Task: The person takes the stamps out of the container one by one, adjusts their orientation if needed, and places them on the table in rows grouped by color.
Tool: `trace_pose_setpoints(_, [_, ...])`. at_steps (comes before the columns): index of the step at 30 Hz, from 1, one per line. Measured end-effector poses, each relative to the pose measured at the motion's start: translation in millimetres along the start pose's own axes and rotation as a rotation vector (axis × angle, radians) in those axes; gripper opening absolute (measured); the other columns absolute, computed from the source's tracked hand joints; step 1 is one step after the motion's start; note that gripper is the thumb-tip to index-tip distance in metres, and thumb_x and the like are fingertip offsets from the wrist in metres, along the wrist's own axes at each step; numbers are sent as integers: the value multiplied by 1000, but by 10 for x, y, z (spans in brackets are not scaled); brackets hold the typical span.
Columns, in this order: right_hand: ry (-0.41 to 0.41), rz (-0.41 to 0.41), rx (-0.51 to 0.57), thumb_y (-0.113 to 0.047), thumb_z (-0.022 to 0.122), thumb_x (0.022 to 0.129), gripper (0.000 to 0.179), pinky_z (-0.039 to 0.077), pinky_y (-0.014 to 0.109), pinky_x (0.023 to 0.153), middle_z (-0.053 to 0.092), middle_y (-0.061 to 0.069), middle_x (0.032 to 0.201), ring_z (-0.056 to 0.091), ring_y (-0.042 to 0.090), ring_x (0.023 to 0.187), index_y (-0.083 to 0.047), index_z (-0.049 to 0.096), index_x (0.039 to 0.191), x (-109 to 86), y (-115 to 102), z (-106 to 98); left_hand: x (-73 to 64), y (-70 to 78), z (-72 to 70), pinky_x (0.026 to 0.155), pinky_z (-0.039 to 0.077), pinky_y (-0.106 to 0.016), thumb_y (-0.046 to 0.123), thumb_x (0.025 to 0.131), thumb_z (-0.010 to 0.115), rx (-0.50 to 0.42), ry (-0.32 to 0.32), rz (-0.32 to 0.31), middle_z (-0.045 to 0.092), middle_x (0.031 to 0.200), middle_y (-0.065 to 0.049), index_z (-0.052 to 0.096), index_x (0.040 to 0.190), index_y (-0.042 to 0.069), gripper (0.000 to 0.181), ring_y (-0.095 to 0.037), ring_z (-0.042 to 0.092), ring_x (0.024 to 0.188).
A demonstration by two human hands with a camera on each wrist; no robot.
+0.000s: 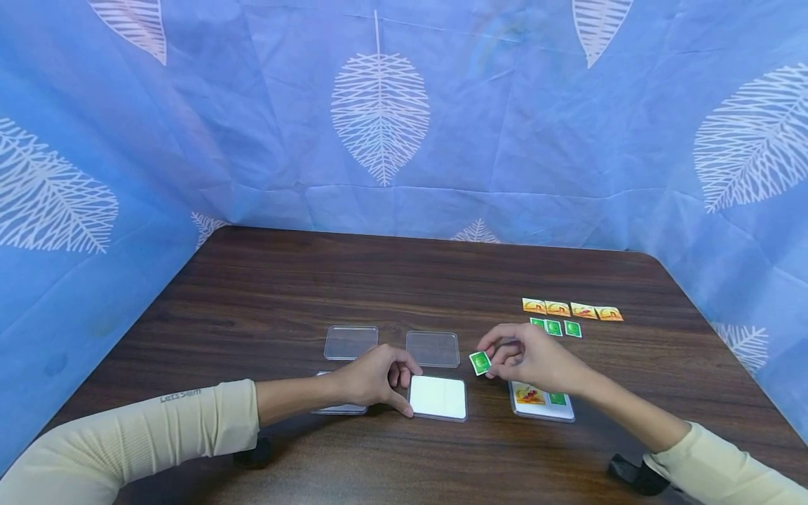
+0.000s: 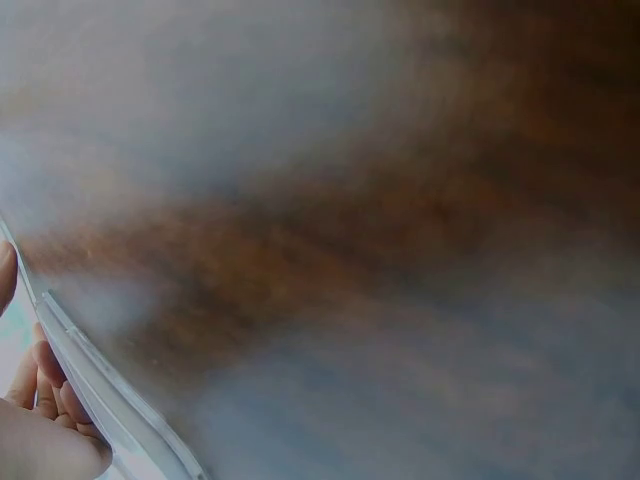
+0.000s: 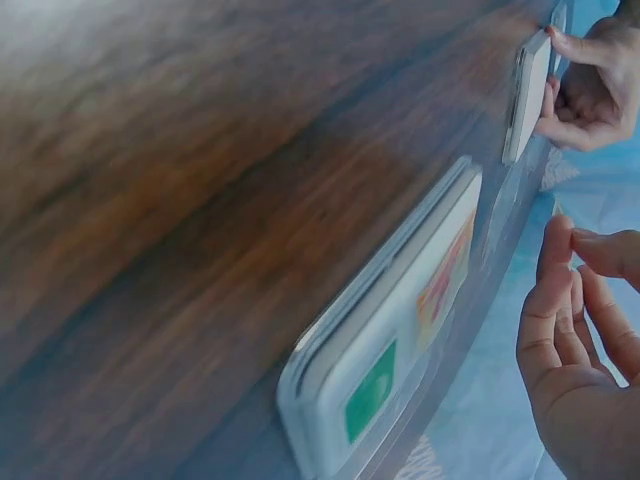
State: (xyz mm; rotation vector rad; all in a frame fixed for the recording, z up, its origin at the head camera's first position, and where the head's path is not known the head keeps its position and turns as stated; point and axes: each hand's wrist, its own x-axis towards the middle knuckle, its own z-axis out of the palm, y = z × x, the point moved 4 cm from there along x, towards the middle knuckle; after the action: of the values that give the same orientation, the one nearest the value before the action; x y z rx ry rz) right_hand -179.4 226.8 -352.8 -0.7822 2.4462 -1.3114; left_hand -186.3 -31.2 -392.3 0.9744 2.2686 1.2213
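Note:
My right hand (image 1: 530, 358) pinches a small square green sticker (image 1: 480, 362) between thumb and forefinger, held up right of the white-filled case. With thumb and forefinger, my left hand (image 1: 375, 379) grips the left edge of that shallow clear plastic case (image 1: 438, 398), whose white top is plain. Below my right hand lies a second white-filled case (image 1: 533, 407); an orange picture piece (image 1: 529, 395) and a green one (image 1: 557, 399) sit on its top. In the right wrist view this case (image 3: 385, 340) stands large in front, with my right fingers (image 3: 545, 330) beside it.
Two clear lids (image 1: 351, 343) (image 1: 433, 349) lie behind my left hand. Another case (image 1: 341, 409) is partly hidden under my left wrist. At the right rear of the wooden table (image 1: 379, 273), several orange pieces (image 1: 557, 308) form a row, with green ones (image 1: 553, 328) in front.

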Motion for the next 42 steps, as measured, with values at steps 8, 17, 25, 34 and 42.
trace_pose_setpoints(8, [29,-29,10,6,74,90,28,59,27,76,75,12,96,75,19,85,8,66,117,-50,81,-156,-3,-15,2,66,45,-19,-2,71,93,-10,-8,-3,58,79,1,70,111,-8,46,-4,47,67])
trace_pose_setpoints(17, [129,24,-37,10,74,88,31,59,25,74,68,17,102,73,17,83,8,67,118,-115,223,-392,-1,-18,5,65,45,-19,-2,71,92,-9,-7,-6,59,79,2,69,111,-7,46,-4,47,67])
trace_pose_setpoints(25, [166,-11,8,14,69,89,33,59,24,73,68,22,103,76,14,85,13,63,121,-191,230,-513,2,-19,7,65,44,-18,-2,72,92,-7,-8,-4,58,79,2,70,112,-7,46,-4,47,67])
trace_pose_setpoints(34, [178,-14,23,15,66,89,33,59,25,71,68,21,103,76,15,85,15,62,122,-231,292,-559,1,-16,0,65,45,-19,-2,71,93,-1,-6,25,59,79,1,69,111,-8,47,-4,47,67])
trace_pose_setpoints(42, [214,-48,10,15,66,91,30,56,25,64,71,14,99,76,18,85,15,63,120,-321,412,-729,3,-12,2,65,45,-19,-2,71,93,8,-5,23,58,78,1,70,111,-8,46,-3,47,66])
